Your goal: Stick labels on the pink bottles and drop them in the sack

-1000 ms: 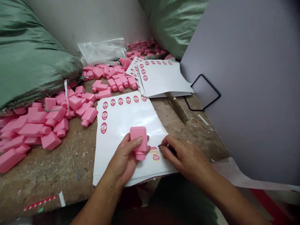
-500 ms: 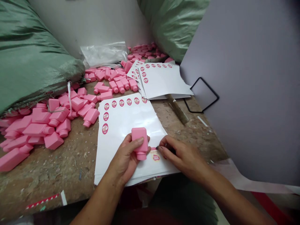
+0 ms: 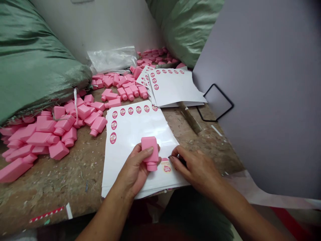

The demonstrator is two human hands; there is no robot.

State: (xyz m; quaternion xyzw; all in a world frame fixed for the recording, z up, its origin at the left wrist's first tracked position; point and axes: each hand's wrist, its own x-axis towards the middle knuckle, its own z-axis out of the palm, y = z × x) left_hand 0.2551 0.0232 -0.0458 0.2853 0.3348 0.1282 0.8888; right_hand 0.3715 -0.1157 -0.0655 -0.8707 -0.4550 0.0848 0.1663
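My left hand (image 3: 136, 167) is wrapped round a pink plastic bottle (image 3: 149, 150), its neck pointing toward me and my thumb on its face. The bottle is held above a stack of white label sheets (image 3: 130, 157). On the top sheet, right of the bottle, a pink and cream label (image 3: 166, 166) shows a heart and lettering. My right hand (image 3: 192, 165) is closed in a pinch at that label's upper right corner. Something dark shows at the fingertips, too small to make out. Small oval labels (image 3: 130, 110) line the sheet's far and left edges.
Many pink bottles (image 3: 42, 138) lie heaped at the left and back. A second sheet stack (image 3: 175, 85) lies behind, near a brown stick (image 3: 190, 118) and a black wire frame (image 3: 232, 105). Green sacks (image 3: 42, 63) and a grey panel (image 3: 263, 100) flank the worktable (image 3: 67, 177).
My right fingertips have shifted very slightly at the label's corner, and a little more of its pink top edge shows. My left hand keeps the bottle in the same place.
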